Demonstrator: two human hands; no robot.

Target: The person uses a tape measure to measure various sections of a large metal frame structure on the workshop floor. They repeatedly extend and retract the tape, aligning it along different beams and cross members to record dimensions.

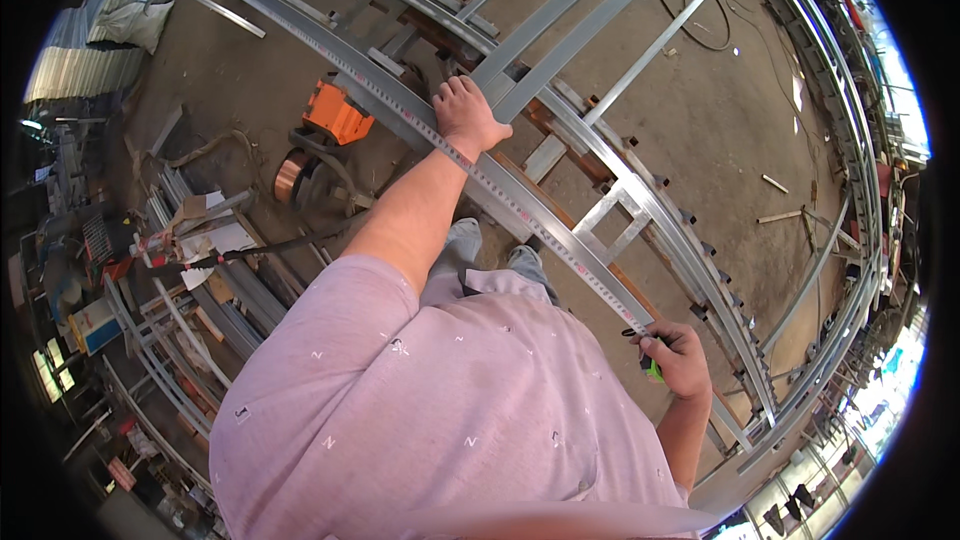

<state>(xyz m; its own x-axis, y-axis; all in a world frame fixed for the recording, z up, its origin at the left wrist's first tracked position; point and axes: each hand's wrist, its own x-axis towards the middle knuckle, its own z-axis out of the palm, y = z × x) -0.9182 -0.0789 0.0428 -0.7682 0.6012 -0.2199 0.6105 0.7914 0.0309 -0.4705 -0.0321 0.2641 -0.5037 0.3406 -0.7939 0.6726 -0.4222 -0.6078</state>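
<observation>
A long steel tape blade (540, 230) lies stretched along a grey steel tube (375, 90) of a large metal frame. My left hand (465, 115) reaches forward, its fingers curled over the tube's far edge, pinning the blade to the tube. My right hand (682, 358), low at the right, grips the green and black tape measure case (652, 368), where the blade ends. My shoes (525, 262) stand on the ground just in front of the tube.
More grey tubes and cross pieces (620, 205) of the frame run to the right and far side. An orange machine (335, 110) and a copper wire spool (290, 175) sit on the left. Steel offcuts (190, 340) are piled further left. A black cable (700, 30) lies on the concrete floor.
</observation>
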